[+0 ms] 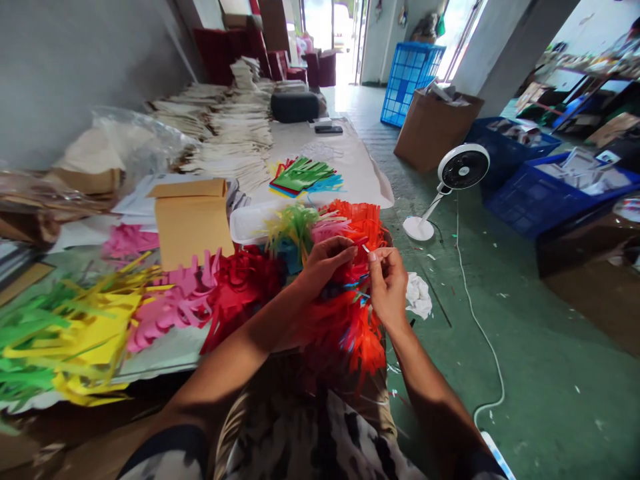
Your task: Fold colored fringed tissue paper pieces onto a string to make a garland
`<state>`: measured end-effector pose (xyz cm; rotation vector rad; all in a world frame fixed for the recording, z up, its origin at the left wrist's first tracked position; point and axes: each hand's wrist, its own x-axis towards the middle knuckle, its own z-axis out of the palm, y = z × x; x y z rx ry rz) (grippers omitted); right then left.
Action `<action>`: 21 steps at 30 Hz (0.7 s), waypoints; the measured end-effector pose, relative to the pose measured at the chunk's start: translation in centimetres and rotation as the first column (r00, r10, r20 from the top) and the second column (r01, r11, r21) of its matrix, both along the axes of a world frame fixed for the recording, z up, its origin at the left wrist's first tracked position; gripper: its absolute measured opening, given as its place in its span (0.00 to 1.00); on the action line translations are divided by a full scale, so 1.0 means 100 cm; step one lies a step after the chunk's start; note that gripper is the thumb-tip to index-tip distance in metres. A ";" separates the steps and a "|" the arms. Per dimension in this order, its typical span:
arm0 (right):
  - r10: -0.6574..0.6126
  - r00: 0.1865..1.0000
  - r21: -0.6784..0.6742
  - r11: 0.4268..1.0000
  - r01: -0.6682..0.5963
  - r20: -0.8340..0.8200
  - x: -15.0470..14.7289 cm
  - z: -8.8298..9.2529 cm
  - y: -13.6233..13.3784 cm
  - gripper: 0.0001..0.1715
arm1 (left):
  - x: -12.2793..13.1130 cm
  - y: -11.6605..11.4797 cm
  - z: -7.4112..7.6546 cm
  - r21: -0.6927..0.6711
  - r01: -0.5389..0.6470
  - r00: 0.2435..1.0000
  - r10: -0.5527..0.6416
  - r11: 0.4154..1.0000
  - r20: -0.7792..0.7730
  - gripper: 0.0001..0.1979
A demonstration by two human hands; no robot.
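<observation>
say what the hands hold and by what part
The right hand pinches a small pale strip near one end, beside the left hand, over red-orange fringed paper; too small to name.

One left hand (323,267), one right hand (387,287), one desk fan (463,167), three blue crates (545,193)

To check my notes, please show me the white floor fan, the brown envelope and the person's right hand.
White floor fan (463,167): head view, on the round fan head.
Brown envelope (193,223): head view, on its middle.
Right hand (389,288): head view, on the back of the hand.
</observation>
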<state>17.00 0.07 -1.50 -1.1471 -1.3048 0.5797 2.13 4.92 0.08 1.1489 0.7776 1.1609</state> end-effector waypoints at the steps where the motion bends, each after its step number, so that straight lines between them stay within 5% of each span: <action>1: 0.008 1.000 -0.009 1.000 -0.008 -0.015 0.000 0.000 0.000 0.15 | 0.000 0.000 0.000 -0.001 -0.001 1.000 0.001 1.000 0.000 0.13; 21: 0.026 0.999 0.014 1.000 -0.027 0.045 -0.002 -0.002 0.002 0.14 | -0.002 -0.001 0.000 -0.026 -0.012 0.999 0.013 1.000 0.046 0.13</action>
